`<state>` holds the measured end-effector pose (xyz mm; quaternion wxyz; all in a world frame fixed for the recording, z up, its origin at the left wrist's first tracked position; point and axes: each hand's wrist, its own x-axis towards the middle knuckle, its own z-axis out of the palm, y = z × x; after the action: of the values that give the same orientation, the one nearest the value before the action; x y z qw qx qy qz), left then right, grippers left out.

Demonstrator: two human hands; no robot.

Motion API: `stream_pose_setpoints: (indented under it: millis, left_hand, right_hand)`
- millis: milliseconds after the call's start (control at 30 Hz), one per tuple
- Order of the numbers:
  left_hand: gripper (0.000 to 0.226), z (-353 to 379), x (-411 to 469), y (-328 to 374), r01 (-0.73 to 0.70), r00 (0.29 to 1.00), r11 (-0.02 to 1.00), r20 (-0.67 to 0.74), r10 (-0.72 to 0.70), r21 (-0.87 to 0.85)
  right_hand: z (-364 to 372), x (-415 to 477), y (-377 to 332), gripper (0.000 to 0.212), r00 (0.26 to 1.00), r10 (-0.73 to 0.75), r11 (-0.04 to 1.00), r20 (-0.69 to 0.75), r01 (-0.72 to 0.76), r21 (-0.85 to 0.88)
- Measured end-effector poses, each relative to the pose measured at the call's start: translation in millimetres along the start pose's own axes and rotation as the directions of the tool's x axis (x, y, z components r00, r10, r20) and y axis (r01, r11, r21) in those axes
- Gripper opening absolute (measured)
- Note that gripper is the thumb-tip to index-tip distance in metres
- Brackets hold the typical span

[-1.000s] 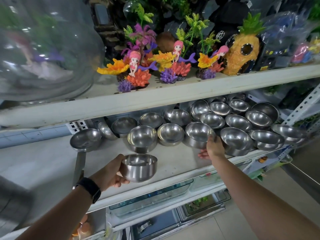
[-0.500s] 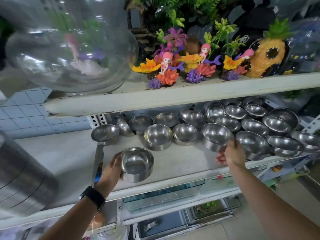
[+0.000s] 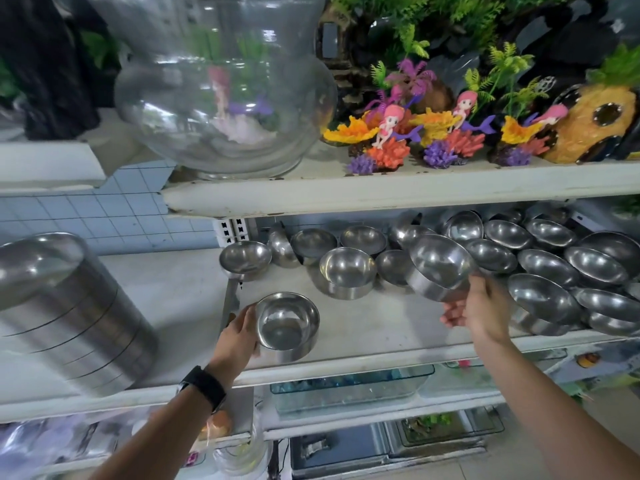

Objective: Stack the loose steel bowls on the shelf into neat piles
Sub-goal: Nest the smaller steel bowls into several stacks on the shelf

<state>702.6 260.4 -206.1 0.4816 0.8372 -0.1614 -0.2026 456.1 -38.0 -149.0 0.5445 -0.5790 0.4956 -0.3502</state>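
With the hands well apart, the left hand point(image 3: 239, 336) curled round an upright base bowl point(image 3: 287, 325) on the shelf point(image 3: 363, 327), apparently steadying it as a pile's foot, while the right hand point(image 3: 479, 308) gripped a tilted bowl point(image 3: 440, 266) clear of the loose bowls point(image 3: 543, 261) beyond it, probably for nesting.

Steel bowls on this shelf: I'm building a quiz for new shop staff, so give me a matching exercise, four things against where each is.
1 upright bowl
2 tilted bowl
3 glass fishbowl
4 tall steel stack

a on the upper shelf
b held by the right hand
c far left, leaning
d held by the left hand

Pairs: 1-d, 2-b, 3-a, 4-c
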Motion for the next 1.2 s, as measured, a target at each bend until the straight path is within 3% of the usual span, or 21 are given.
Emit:
stream_pose_setpoints:
  millis: [200,400,667,933,1200]
  left_hand:
    - [0.031,-7,-9,-3,-0.001,1.000,1.000,-0.027,0.001,0.006]
    - [0.042,-20,-10,-13,0.033,0.998,0.999,-0.055,-0.031,0.022]
    - [0.040,-25,-4,-26,-0.015,0.999,1.000,-0.028,0.014,-0.013]
    - [0.054,-22,-2,-20,0.045,0.999,0.999,-0.009,-0.045,-0.010]
    - [0.053,-29,-6,-16,0.107,0.994,0.992,0.024,-0.106,-0.072]
  right_hand:
    - [33,-11,-15,0.039,0.992,-0.026,1.000,0.126,0.027,-0.001]
    - [68,-39,-30,0.032,0.968,-0.062,0.997,0.245,0.070,-0.022]
    - [106,-81,-40,0.031,0.891,-0.107,0.986,0.441,0.153,-0.071]
    - [138,-88,-36,0.033,0.833,-0.210,0.914,0.512,0.354,-0.200]
    - [163,-101,-20,0.037,0.778,-0.187,0.869,0.600,0.416,-0.269]
